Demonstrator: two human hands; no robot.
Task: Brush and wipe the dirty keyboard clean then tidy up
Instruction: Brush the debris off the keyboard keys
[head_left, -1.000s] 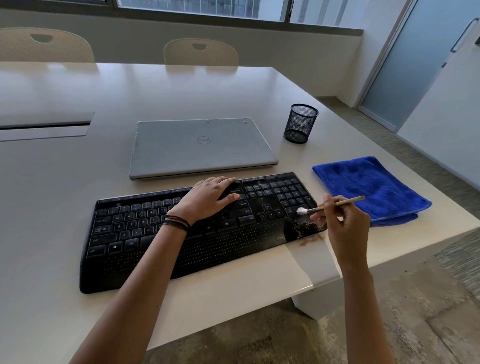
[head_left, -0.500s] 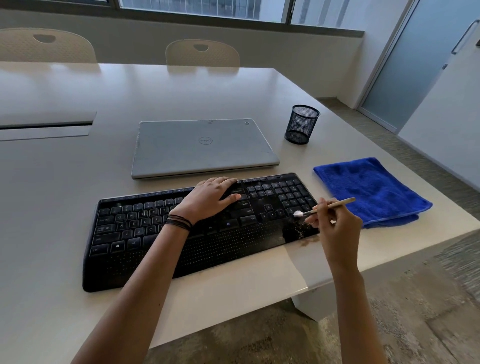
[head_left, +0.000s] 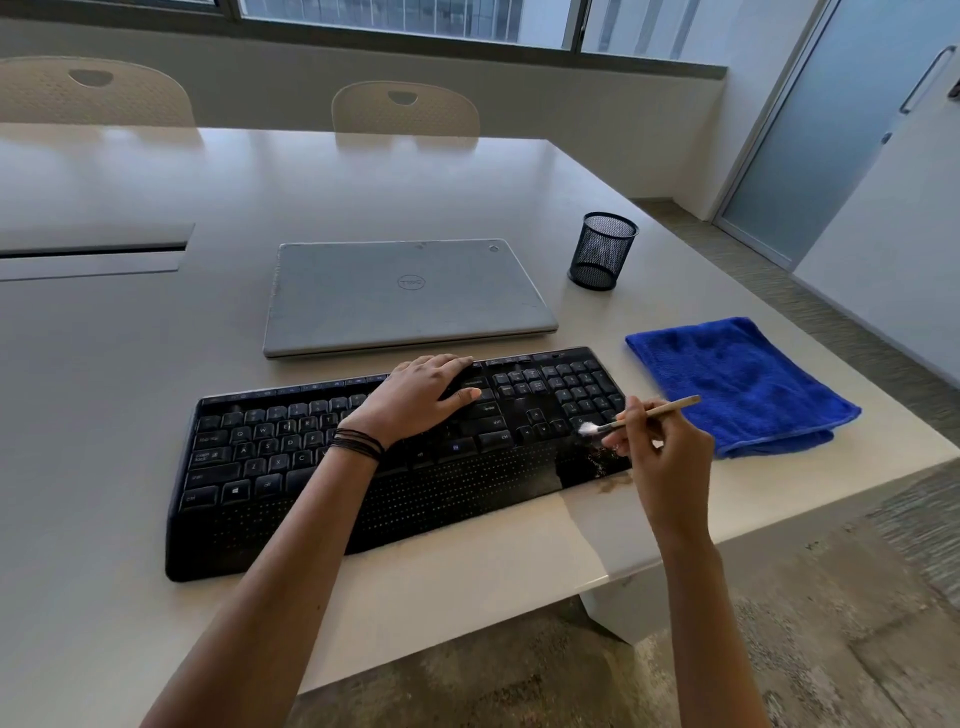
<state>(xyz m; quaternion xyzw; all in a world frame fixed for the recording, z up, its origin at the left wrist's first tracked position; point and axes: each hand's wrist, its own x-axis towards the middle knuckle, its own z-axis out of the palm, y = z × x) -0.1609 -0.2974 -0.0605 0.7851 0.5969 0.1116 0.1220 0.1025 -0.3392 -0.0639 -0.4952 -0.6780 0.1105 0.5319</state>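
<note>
Keyboard (head_left: 322, 467) black; pale crumbs specking its right palm-rest corner.

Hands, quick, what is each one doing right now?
Left hand: open, resting flat on the black plastic keyboard.
Right hand: pinching the thin wooden white-bristled brush.

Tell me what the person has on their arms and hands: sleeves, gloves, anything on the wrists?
No gloves on either hand, and no rings that I can make out. No sleeves show on either forearm as far as the picture reaches. The left hand has a stack of thin dark bands round its wrist. The right hand has nothing on its wrist.
</note>
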